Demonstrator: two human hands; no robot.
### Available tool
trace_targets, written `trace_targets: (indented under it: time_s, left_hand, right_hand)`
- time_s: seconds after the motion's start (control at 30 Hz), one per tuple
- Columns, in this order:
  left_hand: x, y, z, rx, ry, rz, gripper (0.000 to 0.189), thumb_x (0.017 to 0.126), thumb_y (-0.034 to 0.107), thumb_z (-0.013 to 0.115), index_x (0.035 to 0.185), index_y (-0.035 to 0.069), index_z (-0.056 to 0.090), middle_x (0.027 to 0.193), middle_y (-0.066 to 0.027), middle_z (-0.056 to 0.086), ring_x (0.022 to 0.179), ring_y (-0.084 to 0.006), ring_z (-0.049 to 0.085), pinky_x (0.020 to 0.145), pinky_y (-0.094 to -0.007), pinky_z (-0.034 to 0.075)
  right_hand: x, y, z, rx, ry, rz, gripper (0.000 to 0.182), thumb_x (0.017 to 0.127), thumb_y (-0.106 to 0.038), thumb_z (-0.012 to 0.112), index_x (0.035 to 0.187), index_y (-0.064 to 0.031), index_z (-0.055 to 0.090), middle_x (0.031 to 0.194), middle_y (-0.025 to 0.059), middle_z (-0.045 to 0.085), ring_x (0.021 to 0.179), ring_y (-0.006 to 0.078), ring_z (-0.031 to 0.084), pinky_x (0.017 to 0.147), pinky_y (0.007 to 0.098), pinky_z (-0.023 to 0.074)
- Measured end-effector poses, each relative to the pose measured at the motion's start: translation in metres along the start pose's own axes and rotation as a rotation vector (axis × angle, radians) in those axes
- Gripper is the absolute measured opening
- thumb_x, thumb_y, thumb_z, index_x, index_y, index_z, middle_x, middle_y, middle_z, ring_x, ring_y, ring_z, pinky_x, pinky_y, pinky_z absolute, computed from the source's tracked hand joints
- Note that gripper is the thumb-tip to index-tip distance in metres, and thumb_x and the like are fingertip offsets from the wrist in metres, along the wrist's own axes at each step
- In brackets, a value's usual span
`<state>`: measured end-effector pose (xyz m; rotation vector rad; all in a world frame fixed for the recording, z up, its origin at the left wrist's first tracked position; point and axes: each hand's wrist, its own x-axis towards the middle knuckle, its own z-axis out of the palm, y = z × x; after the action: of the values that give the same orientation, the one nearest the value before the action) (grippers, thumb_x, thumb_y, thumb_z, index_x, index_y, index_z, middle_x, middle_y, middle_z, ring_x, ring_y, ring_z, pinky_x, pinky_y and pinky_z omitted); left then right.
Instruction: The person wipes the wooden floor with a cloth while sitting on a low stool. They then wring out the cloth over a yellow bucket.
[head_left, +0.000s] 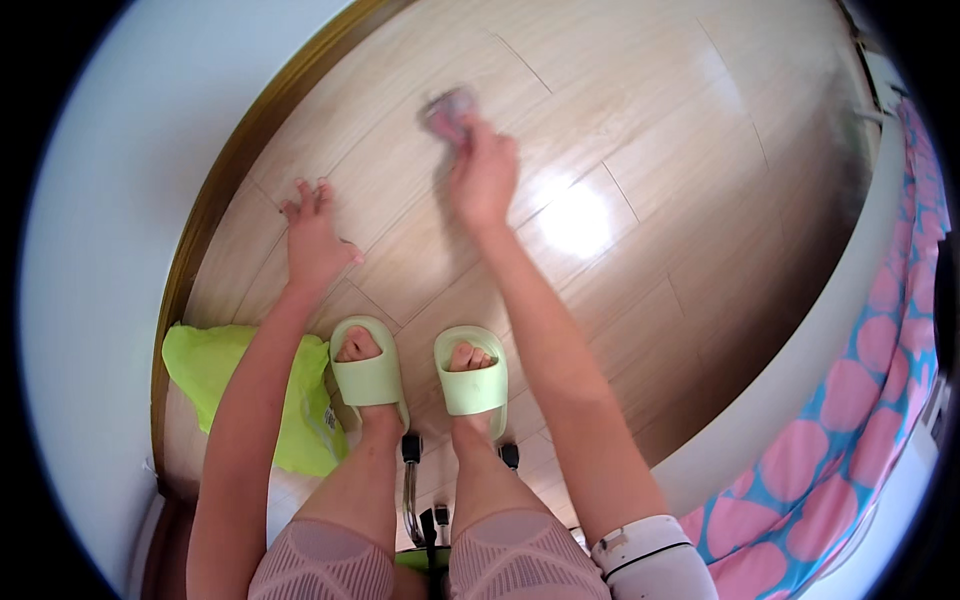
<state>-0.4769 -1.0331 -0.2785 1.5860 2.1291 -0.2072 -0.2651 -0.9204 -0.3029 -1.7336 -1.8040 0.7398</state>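
Note:
Stretched out over the wood-look floor, my right hand (486, 176) grips a small pinkish-grey item (450, 114). Motion blurs it, so I cannot tell exactly what it is; it may be a cloth or a small packet. My left hand (315, 236) hovers to the left, above the floorboards (390, 247), fingers apart and holding nothing. Below the hands are my feet in pale green slide sandals (367, 382). Beside the left sandal lies a crumpled lime-green fabric bag (300, 405), partly covered by my left forearm.
A brown skirting board (217, 202) edges the white wall (105, 247) on the left. At right stands a bed-like white side panel (780, 360) under a pink-dotted blue cover (795, 465). Metal chair legs (411, 480) with black feet show between my legs.

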Motion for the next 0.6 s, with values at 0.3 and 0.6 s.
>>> trace_targets:
  time_s: [0.3, 0.6]
  left_hand:
    - [0.000, -0.001, -0.007, 0.023, -0.105, -0.067, 0.129, 0.047, 0.028, 0.095, 0.153, 0.001, 0.027, 0.157, -0.0321, 0.020, 0.136, -0.0637, 0.027, 0.114, -0.0533, 0.037]
    - [0.005, 0.011, -0.013, 0.073, -0.084, -0.057, 0.127, 0.050, 0.029, 0.096, 0.153, 0.001, 0.027, 0.157, -0.0317, 0.021, 0.135, -0.0613, 0.032, 0.106, -0.0534, 0.047]
  right_hand:
    - [-0.006, 0.013, -0.010, 0.249, 0.078, -0.009, 0.020, 0.092, -0.003, 0.060, 0.112, -0.0022, 0.062, 0.105, 0.0097, 0.066, 0.089, 0.0198, 0.062, 0.080, 0.0315, 0.0507]
    - [0.055, 0.055, -0.048, -0.143, 0.388, 0.170, 0.031, 0.086, -0.007, 0.057, 0.116, 0.0001, 0.061, 0.110, 0.0216, 0.069, 0.101, 0.0374, 0.067, 0.088, 0.0430, 0.0514]
